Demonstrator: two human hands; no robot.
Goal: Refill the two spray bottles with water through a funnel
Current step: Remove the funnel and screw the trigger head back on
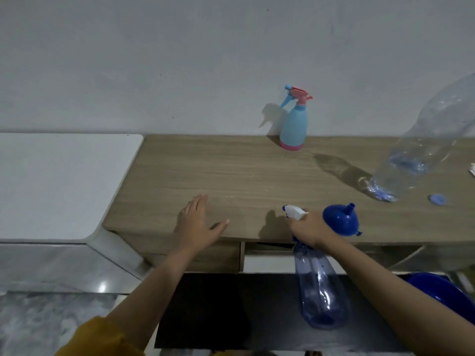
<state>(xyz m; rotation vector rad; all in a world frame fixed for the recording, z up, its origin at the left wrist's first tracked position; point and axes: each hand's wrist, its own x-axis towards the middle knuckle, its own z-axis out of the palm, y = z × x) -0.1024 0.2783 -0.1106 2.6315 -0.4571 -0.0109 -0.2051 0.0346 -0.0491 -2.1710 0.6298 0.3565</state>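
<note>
Nearest of all, a translucent blue spray bottle [320, 286] hangs below the front edge of the wooden desk [231, 176], its body over the dark space under the desktop and its white trigger head [294, 211] up at desk level. The right hand [309, 231] is wrapped around its neck just under that trigger head, fingers closed on it. A dark blue basin [442, 291] shows low at the right, partly hidden by the right forearm.

Left of the bottle, the left hand [198, 223] is flat and spread, palm down, at the desk's front edge, holding nothing. A mustard-yellow sleeve [97, 337] shows at the bottom left.

Just beside the right hand, a blue funnel [340, 219] sits upside down on the desktop, wide mouth down and spout pointing up. Farther right lies a small blue cap [438, 199], apart from everything else. Behind it a large clear plastic water bottle [421, 147] stands on the desk, leaning in the wide-angle view, neck out of frame; how much water it holds I cannot tell.

At the back of the desk, against the pale wall [180, 60], stands the second spray bottle [294, 124], light blue with a pink base and pink-and-blue trigger, upright and well apart from both hands. A white table [51, 183] adjoins the desk on the left.
</note>
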